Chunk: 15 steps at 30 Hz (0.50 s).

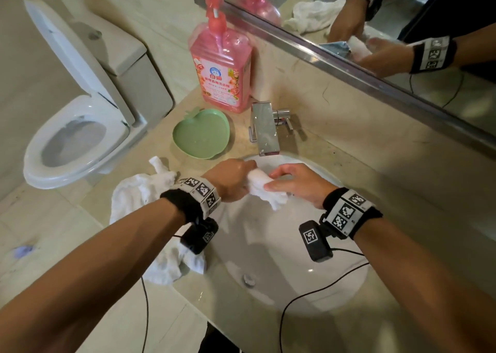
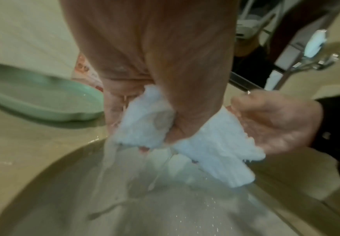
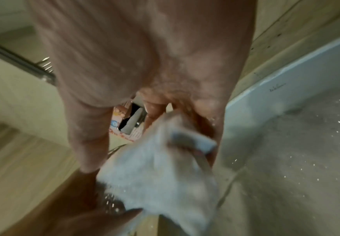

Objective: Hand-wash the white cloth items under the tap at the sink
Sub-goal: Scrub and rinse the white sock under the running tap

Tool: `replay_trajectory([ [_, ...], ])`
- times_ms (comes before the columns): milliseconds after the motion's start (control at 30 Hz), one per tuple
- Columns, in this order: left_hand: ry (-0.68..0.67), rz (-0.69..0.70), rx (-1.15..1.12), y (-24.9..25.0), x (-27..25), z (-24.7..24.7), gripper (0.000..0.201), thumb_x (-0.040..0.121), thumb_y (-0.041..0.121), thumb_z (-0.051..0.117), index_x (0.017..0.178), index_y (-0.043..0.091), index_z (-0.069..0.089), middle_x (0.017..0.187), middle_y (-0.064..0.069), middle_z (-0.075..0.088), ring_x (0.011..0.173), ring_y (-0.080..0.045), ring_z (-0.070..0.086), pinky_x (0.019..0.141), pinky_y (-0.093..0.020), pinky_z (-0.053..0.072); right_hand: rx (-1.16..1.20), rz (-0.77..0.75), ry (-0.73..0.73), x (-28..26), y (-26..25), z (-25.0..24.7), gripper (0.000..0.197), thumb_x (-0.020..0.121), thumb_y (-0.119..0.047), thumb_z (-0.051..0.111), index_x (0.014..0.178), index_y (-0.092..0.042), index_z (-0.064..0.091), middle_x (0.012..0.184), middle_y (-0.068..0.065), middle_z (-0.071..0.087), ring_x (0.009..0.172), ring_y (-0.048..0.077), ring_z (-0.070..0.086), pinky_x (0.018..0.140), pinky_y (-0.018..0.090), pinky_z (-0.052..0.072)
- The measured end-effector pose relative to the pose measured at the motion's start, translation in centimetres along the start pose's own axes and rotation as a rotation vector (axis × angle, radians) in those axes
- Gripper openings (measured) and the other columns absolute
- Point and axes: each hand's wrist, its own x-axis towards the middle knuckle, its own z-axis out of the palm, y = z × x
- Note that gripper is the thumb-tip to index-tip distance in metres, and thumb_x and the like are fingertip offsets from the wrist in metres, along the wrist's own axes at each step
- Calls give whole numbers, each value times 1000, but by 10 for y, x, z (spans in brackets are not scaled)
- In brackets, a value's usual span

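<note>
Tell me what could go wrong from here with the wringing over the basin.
The left hand wrings the small white cloth near the white basin's left rim, so runoff might wet the beige counter. The crumpled white towel overhangs the counter edge; the left forearm could nudge it off.

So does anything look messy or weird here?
A little. A crumpled white cloth pile sprawls on the beige counter and droops over the white sink basin's rim. The floor has a small bluish smudge; what it is, I cannot tell.
</note>
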Motion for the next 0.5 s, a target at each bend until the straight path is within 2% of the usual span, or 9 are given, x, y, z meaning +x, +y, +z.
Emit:
replay_trajectory([
  [67, 51, 86, 22, 3, -12, -7, 42, 80, 18, 62, 120, 19, 51, 108, -9, 54, 91, -30, 58, 72, -37, 46, 61, 34, -53, -7, -8, 2, 37, 71, -28, 89, 96, -16, 64, 93, 4, 71, 81, 20, 67, 65, 34, 53],
  [133, 82, 145, 88, 7, -22, -15, 44, 79, 17, 63, 121, 21, 49, 107, -7, 48, 84, -29, 55, 67, -36, 44, 49, 86, -108, -15, -18, 8, 50, 74, -22, 89, 113, -14, 61, 108, 8, 72, 94, 26, 71, 70, 42, 59],
  [167, 86, 167, 119, 10, -25, -19, 44, 79, 18, 64, 120, 21, 49, 106, -7, 47, 81, -27, 54, 65, -35, 42, 8, 111, -158, -18, -22, 13, 55, 74, -22, 89, 120, -13, 60, 112, 10, 72, 98, 28, 72, 69, 42, 60],
  [233, 88, 192, 176, 15, -30, -23, 44, 77, 20, 66, 117, 20, 48, 104, -6, 46, 78, -24, 51, 61, -33, 40, -141, 138, -234, -23, -29, 23, 54, 74, -27, 89, 119, -11, 64, 104, 9, 76, 93, 25, 75, 61, 31, 57],
  [333, 74, 173, 291, 23, -33, -25, 47, 75, 23, 71, 115, 19, 48, 103, -7, 47, 79, -25, 53, 58, -33, 38, -249, 137, -154, -29, -32, 33, 42, 72, -25, 89, 107, -12, 70, 90, 6, 77, 76, 18, 75, 55, 26, 55],
  [433, 66, 126, 381, 27, -32, -25, 48, 76, 20, 73, 115, 15, 48, 103, -10, 49, 78, -29, 57, 55, -35, 40, -230, 95, -50, -31, -27, 44, 41, 70, -14, 86, 107, -10, 70, 91, 11, 76, 76, 24, 75, 57, 31, 60],
  [500, 77, 80, 382, 27, -31, -24, 41, 78, 15, 70, 113, 11, 49, 102, -12, 52, 75, -32, 58, 54, -36, 38, -233, 76, 5, -31, -24, 53, 44, 66, -15, 87, 106, -12, 70, 92, 9, 76, 77, 23, 75, 61, 37, 63],
])
